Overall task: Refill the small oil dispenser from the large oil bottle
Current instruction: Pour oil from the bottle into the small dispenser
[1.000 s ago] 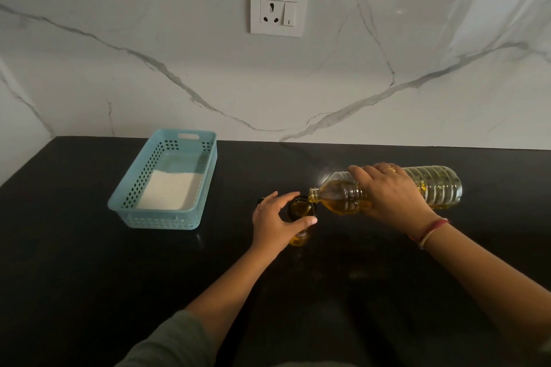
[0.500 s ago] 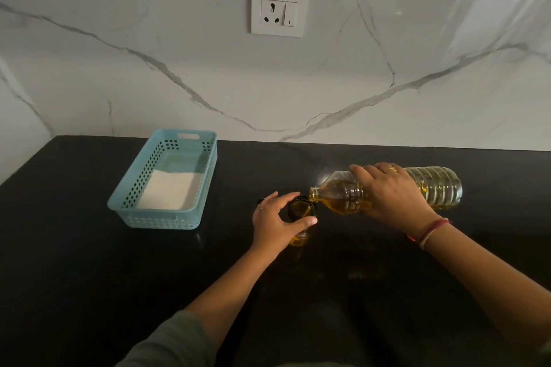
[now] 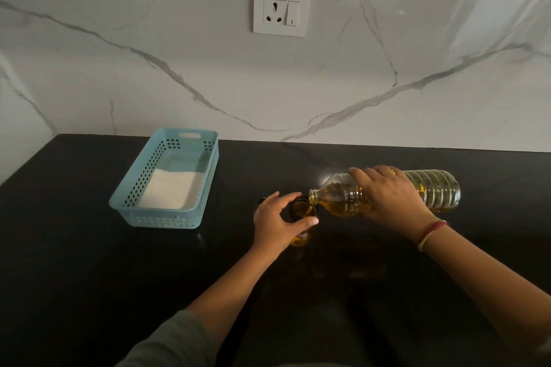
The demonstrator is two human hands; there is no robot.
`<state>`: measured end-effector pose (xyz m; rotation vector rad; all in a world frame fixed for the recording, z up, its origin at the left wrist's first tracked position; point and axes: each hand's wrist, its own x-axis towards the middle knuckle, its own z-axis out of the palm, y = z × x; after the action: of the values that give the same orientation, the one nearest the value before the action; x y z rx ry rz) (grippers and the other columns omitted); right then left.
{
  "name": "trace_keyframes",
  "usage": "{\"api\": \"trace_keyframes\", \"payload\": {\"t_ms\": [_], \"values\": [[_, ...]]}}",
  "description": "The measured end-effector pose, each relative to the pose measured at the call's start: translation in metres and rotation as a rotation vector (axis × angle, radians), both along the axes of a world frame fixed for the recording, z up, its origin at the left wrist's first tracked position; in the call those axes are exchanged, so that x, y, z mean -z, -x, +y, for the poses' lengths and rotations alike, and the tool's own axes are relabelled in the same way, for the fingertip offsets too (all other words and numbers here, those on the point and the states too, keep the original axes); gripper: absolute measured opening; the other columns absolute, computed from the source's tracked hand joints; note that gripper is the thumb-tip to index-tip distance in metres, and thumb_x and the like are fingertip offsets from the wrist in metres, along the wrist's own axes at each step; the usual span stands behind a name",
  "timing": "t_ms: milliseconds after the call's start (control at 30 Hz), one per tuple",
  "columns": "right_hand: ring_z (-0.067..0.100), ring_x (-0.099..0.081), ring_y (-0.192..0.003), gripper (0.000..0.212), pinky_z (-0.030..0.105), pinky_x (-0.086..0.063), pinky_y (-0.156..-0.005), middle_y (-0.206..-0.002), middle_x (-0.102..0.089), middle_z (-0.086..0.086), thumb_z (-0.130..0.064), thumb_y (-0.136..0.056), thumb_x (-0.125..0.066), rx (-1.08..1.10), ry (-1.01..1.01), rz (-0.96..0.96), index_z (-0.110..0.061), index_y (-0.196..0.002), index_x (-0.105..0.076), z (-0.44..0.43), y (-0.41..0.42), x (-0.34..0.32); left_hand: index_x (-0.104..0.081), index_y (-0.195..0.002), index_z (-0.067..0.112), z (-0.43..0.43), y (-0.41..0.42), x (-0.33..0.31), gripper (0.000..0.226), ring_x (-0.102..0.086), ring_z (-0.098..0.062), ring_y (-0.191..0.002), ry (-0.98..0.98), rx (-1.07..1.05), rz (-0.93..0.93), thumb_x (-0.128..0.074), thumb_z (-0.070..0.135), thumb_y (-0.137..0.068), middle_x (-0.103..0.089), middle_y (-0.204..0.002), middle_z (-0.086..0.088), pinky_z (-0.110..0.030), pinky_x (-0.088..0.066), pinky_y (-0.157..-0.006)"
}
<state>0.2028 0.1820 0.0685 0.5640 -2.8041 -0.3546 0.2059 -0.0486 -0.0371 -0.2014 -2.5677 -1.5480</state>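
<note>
The large oil bottle [image 3: 435,188] is held almost level above the table [image 3: 89,247], its open mouth right at the rim of the small oil dispenser [image 3: 301,209], which stands on the table in front of the person. We read that shallow tilt as a careful pour, with oil pooled in the neck. The right hand [image 3: 390,198] wraps over the bottle's shoulder, fingers [image 3: 362,173] curled round it, close to the neck where the tilt is easiest to govern. The left hand [image 3: 278,222] grips the dispenser, thumb in front and fingers behind; we judge this keeps it from tipping or sliding. We cannot tell whether a stream is running. The blue basket [image 3: 167,219] sits well apart, to the left.
</note>
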Motion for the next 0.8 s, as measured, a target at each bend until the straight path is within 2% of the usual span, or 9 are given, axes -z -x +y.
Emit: {"api": "trace_keyframes", "payload": {"t_ms": [133, 400, 800], "values": [[0.029, -0.063, -0.104, 0.078, 0.044, -0.048, -0.093, -0.112, -0.066, 0.006, -0.051, -0.065, -0.078, -0.001, 0.008, -0.009, -0.017, -0.129, -0.048, 0.001, 0.0, 0.002, -0.056, -0.122, 0.045, 0.0, 0.0, 0.0, 0.07, -0.026, 0.002, -0.124, -0.001, -0.002, -0.007, -0.068, 0.072, -0.059, -0.039, -0.113, 0.029, -0.053, -0.033, -0.107], [0.027, -0.06, -0.109, 0.076, 0.042, -0.044, -0.097, -0.117, -0.064, 0.004, -0.052, -0.07, -0.073, 0.014, -0.018, -0.041, -0.019, -0.133, -0.044, 0.003, 0.0, 0.009, -0.057, -0.121, 0.046, 0.0, -0.001, 0.0, 0.071, -0.026, 0.004, -0.122, 0.0, 0.001, 0.005, -0.066, 0.075, -0.056, -0.03, -0.105, 0.046, -0.048, -0.031, -0.107], [0.026, -0.057, -0.113, 0.077, 0.041, -0.041, -0.101, -0.122, -0.062, 0.002, -0.055, -0.073, -0.069, 0.015, -0.005, -0.083, -0.021, -0.136, -0.04, 0.004, 0.001, 0.015, -0.057, -0.122, 0.044, 0.0, 0.0, -0.001, 0.067, -0.026, 0.003, -0.123, 0.004, 0.011, -0.011, -0.072, 0.067, -0.061, -0.029, -0.106, 0.044, -0.051, -0.033, -0.107]]}}
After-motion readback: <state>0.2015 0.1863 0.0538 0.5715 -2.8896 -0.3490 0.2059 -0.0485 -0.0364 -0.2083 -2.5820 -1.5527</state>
